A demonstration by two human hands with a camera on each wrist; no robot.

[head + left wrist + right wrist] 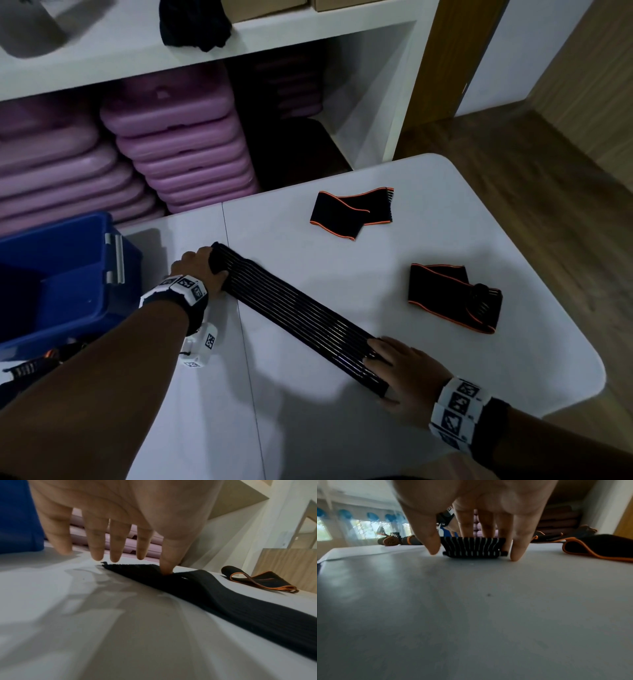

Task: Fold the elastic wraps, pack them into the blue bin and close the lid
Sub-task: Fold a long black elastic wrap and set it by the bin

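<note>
A long black ribbed elastic wrap (301,308) (240,601) (471,547) lies stretched flat, diagonally across the white table (342,428). My left hand (205,267) (147,555) is at its far left end. The thumb presses the fabric down, and the straight fingers touch the table beside it. My right hand (394,363) (474,536) lies flat on the near right end. Its middle fingers press the wrap, while thumb and little finger touch the table on either side. The open blue bin (68,260) (17,520) stands at the table's left, just beyond my left hand.
Two folded black wraps with orange edging lie on the right half of the table, one further back (342,216) (257,581), one nearer (448,298) (599,550). More wraps (30,366) lie in front of the bin. Stacked pink boards (178,147) fill the shelf behind.
</note>
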